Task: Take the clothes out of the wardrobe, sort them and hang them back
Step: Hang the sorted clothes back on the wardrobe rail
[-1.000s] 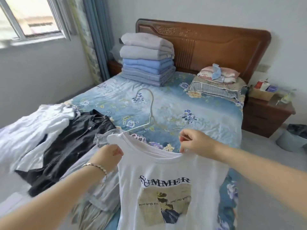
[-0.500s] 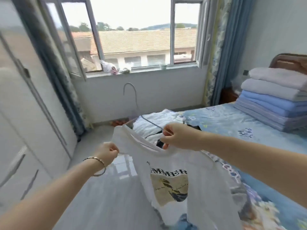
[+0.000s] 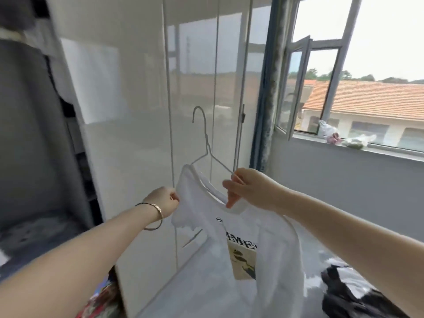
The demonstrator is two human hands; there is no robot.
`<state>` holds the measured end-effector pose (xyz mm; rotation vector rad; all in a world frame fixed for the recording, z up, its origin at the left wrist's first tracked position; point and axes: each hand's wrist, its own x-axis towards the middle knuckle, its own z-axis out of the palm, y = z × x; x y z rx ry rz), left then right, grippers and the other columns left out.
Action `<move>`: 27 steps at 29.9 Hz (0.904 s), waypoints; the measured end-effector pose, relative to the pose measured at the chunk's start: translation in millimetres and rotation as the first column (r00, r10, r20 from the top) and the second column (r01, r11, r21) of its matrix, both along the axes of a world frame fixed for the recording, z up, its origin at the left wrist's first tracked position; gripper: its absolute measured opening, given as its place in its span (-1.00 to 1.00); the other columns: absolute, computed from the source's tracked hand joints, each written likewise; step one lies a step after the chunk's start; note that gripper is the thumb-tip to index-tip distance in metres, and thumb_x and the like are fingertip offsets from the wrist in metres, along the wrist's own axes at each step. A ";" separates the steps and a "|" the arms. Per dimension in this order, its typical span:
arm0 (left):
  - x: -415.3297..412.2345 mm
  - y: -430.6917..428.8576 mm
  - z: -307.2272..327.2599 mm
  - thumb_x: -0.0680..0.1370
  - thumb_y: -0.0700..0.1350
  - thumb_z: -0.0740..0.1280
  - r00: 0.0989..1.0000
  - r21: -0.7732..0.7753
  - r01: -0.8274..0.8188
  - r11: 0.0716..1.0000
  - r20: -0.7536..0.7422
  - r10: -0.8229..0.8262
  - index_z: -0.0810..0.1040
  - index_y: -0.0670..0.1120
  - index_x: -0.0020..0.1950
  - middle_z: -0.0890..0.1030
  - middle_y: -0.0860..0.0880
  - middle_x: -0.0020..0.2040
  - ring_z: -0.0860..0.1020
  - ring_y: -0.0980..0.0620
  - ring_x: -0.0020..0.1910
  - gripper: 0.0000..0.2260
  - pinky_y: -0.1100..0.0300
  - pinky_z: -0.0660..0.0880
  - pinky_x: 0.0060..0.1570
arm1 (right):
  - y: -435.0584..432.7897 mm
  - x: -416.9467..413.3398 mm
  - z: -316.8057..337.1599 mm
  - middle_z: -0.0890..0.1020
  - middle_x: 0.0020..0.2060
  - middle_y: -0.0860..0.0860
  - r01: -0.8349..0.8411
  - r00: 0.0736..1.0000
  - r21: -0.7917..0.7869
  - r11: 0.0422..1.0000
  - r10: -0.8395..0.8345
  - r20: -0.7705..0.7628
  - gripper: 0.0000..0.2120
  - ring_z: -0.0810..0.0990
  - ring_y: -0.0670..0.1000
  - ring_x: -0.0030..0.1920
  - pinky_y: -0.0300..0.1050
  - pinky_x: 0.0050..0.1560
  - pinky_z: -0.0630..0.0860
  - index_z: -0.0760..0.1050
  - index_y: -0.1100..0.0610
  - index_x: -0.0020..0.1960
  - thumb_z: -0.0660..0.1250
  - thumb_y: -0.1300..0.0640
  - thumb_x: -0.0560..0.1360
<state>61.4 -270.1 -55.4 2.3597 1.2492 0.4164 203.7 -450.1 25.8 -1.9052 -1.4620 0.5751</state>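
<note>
I have turned from the window to the wardrobe. My left hand pinches the shirt at its shoulder. My right hand grips the hanger and the collar. The shirt hangs on the hanger, in front of the shiny white doors.

1 head view, close over hands, facing wardrobe.

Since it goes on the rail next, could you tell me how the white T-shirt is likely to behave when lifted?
The white T-shirt drapes in folds, so probably floppy and light. It sits crooked on the wire hanger, so it may slip off if tilted.
</note>
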 end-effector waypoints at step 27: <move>-242.2 223.6 110.1 0.54 -0.25 0.09 0.590 0.161 -0.805 0.570 0.127 0.797 0.35 -0.02 -0.30 0.48 0.01 -0.23 0.47 -0.02 -0.15 -0.76 0.18 0.42 -0.11 | 439.0 -197.7 89.1 0.41 -0.76 -0.06 -0.565 0.811 0.167 0.808 0.581 -0.069 -0.78 0.49 -0.17 -0.64 -0.32 -0.55 0.24 0.39 0.12 -0.16 0.02 0.16 0.58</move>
